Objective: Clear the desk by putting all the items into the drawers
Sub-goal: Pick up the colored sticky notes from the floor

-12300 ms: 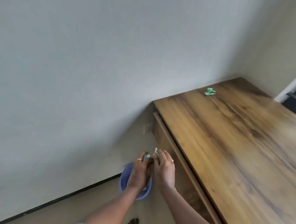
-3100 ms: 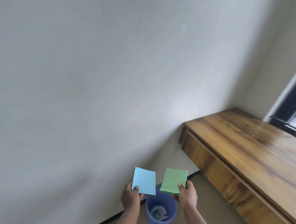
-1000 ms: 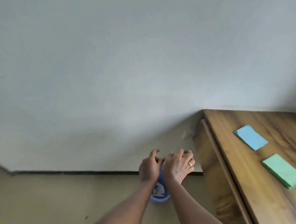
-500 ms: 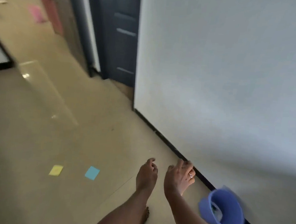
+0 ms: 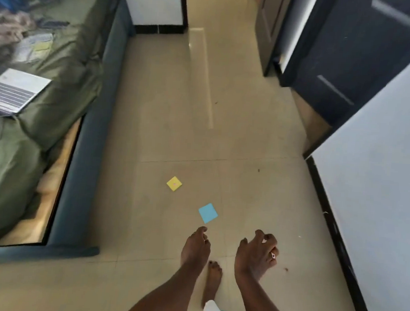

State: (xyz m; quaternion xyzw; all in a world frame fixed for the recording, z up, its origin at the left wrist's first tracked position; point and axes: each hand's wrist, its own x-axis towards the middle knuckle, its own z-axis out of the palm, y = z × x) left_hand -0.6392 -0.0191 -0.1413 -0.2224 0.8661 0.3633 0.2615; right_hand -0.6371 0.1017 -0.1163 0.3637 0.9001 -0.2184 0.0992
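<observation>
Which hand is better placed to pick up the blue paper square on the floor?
Probably the left hand: it is empty, and its fingertips appear nearest the blue paper square; the right hand is farther aside.

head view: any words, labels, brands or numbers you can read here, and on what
No text can be read in this view.
laptop on the bed: keys and any brand too blurred to read.
papers on the bed: markings too small and blurred to read.
yellow note on the floor: a faint pinkish mark, not legible.
blue note on the floor: no writing shows.
</observation>
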